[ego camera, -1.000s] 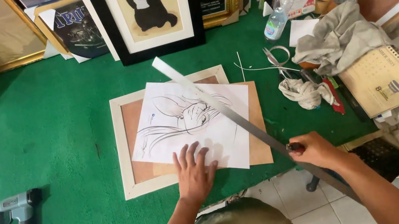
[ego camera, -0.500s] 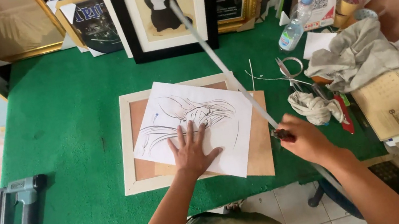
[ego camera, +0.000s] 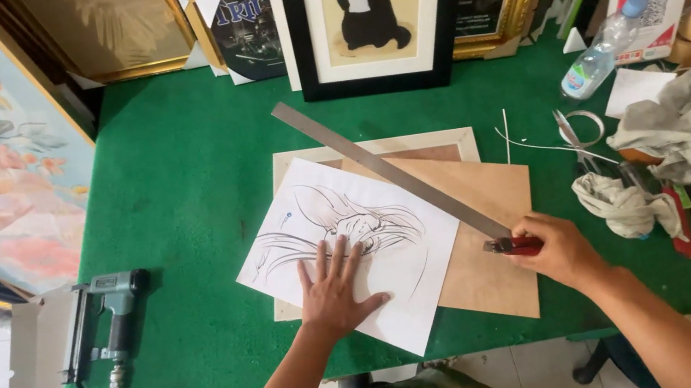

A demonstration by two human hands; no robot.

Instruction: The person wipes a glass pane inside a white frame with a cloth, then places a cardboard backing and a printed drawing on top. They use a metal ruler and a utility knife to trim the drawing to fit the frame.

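Left hand (ego camera: 336,291) flat, fingers spread, on drawing (ego camera: 345,245); right hand (ego camera: 561,250) gripping ruler (ego camera: 388,170) and red cutter (ego camera: 513,245) over board (ego camera: 488,236).

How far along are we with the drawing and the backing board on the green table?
Done: the drawing lies over the brown backing board and the pale frame. In hand: the left hand presses the drawing flat; the right hand holds a red-handled cutter beside the steel ruler, which lies diagonally across the board. Left: no cut shows; the nail gun lies untouched.
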